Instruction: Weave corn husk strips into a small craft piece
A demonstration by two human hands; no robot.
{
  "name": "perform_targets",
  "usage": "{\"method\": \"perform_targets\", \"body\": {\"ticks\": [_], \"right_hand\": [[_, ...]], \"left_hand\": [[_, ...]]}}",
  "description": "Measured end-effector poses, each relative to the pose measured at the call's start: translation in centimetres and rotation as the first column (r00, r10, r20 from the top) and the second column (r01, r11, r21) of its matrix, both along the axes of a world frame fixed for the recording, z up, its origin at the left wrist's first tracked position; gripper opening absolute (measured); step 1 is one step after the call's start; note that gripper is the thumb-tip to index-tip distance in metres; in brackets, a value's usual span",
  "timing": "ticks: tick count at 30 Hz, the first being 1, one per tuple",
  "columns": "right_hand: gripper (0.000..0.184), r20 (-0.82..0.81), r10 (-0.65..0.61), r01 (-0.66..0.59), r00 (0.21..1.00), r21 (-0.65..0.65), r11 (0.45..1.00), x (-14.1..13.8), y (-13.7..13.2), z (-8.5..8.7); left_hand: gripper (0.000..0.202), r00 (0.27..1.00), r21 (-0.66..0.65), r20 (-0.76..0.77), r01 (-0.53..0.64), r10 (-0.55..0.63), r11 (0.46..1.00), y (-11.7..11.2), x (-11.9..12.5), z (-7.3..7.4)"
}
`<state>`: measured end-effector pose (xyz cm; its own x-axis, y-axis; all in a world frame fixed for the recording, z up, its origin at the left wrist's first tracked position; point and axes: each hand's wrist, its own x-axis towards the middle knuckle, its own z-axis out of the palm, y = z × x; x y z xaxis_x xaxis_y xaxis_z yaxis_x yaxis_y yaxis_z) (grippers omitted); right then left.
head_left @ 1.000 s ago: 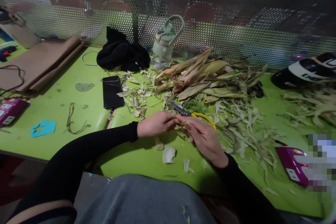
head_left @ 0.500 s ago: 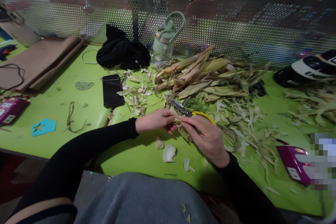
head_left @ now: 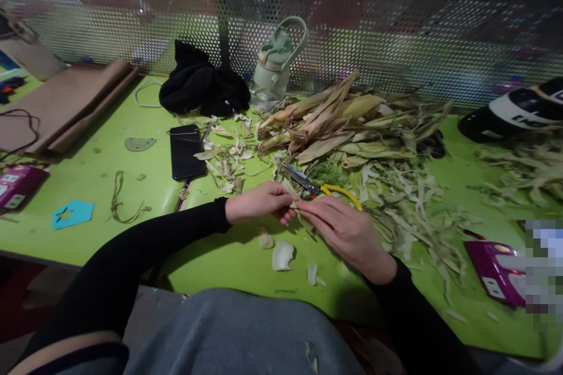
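My left hand (head_left: 264, 202) pinches a pale strip of corn husk (head_left: 291, 190) between thumb and fingers. From the other side my right hand (head_left: 347, 225) grips the same husk, its fingertips close to the left ones; part of the husk is hidden by the fingers. Just beyond my hands lie scissors (head_left: 301, 177) with yellow handles. Behind them is a heap of dried corn husks (head_left: 338, 123), and shredded husk strips (head_left: 413, 205) spread to the right. Small husk scraps (head_left: 282, 255) lie on the green table nearer to me.
A black phone (head_left: 187, 152), black cloth (head_left: 202, 82) and a pale green bottle (head_left: 272, 64) stand or lie farther back before a perforated metal screen (head_left: 373, 23). Purple boxes (head_left: 495, 269) sit at both sides. A blue cut-out (head_left: 73, 214) and brown paper (head_left: 74, 102) lie left.
My right hand has shifted slightly right and down, its fingers now more closed on the husk. My left hand stays almost in place, still pinching. The view has moved a little.
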<state>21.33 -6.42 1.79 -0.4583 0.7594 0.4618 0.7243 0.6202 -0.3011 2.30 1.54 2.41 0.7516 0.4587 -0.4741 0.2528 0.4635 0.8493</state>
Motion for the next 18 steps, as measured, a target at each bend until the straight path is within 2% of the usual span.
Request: {"method": "perform_targets", "body": {"ticks": [2,5,8,11,14,18], "right_hand": [[0.017,-0.023,-0.011,0.01,1.0,-0.034,0.999,-0.1,0.1,0.2],[0.014,-0.071,-0.108,0.096,0.992,-0.155,0.983,-0.4,0.1,0.7],[0.012,-0.082,-0.179,0.154,0.98,-0.243,0.958,-0.8,0.1,1.1],[0.012,-0.064,-0.191,0.17,0.98,-0.242,0.955,-1.0,0.0,1.0],[0.012,-0.051,-0.227,0.212,0.973,-0.21,0.955,-1.1,-0.1,0.6],[0.01,-0.054,-0.269,0.254,0.962,-0.199,0.947,-0.9,-0.3,0.3]], "left_hand": [[0.03,1.0,0.037,-0.002,0.002,-0.002,0.999,-0.1,0.0,0.1],[0.032,0.998,0.158,-0.064,0.007,0.003,0.987,-0.2,0.0,0.2],[0.034,0.989,0.324,-0.145,0.044,0.003,0.945,-0.3,0.0,-0.1],[0.032,0.983,0.443,-0.185,0.083,0.0,0.893,-0.5,0.0,-0.4],[0.028,0.983,0.454,-0.185,0.088,-0.002,0.887,-0.7,-0.1,-0.4],[0.012,0.998,0.333,-0.054,0.055,-0.039,0.941,-0.8,-0.4,-0.2]]}}
